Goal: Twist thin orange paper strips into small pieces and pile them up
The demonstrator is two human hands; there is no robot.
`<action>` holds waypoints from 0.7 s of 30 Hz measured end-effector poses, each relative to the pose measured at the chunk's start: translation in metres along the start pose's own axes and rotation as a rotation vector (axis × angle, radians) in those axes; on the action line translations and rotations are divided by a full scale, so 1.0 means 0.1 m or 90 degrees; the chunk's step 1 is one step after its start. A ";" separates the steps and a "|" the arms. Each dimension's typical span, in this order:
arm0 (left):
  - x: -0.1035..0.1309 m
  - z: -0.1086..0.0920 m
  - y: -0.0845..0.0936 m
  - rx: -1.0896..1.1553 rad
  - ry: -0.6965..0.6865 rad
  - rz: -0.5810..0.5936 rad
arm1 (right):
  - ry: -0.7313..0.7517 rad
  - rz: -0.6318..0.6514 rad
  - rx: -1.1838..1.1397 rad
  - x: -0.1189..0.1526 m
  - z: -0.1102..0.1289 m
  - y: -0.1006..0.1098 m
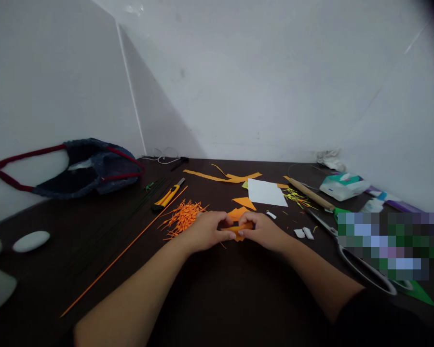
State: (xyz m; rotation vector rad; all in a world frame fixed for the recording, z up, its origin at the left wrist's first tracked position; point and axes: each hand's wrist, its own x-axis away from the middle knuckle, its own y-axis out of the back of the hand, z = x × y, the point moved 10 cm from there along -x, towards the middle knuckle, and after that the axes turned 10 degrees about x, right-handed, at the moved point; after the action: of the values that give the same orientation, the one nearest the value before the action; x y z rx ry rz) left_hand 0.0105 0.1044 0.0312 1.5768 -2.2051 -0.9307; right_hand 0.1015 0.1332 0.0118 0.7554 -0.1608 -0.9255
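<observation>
Between my two hands is a small piece of orange paper (240, 228), pinched at its edges. My left hand (211, 230) closes thumb and fingers on its left side. On its right side my right hand (260, 230) does the same. Just beyond my fingers lie more orange paper pieces (243, 203). A heap of thin orange paper strips (185, 218) sits right beside my left hand. Behind my right hand rests a white sheet of paper (266, 192). My fingers cover part of the held piece.
A yellow utility knife (169, 194) and a long orange stick (123, 253) lie to the left. Farther left stands a denim bag (94, 168) with red handles. At right are scissors (361, 267), a wooden-handled tool (311, 193), yellow strips (297, 196) and a plastic packet (343, 186).
</observation>
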 end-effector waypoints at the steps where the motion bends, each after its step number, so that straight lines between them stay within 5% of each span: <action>1: -0.01 0.03 -0.02 0.042 0.019 -0.002 | -0.026 0.000 -0.046 0.01 -0.04 0.00; 11: 0.00 0.19 -0.01 0.175 0.159 -0.037 | -0.105 -0.118 -0.298 0.07 -0.19 0.24; 17: 0.01 0.18 -0.08 0.072 0.146 0.032 | -0.160 -0.087 -0.151 0.27 -0.38 0.35; 21: -0.02 0.10 0.15 -0.154 0.095 -0.056 | -0.197 -0.082 0.031 0.44 -0.57 0.44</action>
State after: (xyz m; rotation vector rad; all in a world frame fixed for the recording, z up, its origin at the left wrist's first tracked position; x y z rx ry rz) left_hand -0.0055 0.1124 0.0333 1.5837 -1.8581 -1.0258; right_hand 0.1827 0.1448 -0.0094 0.6695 -0.4118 -1.1620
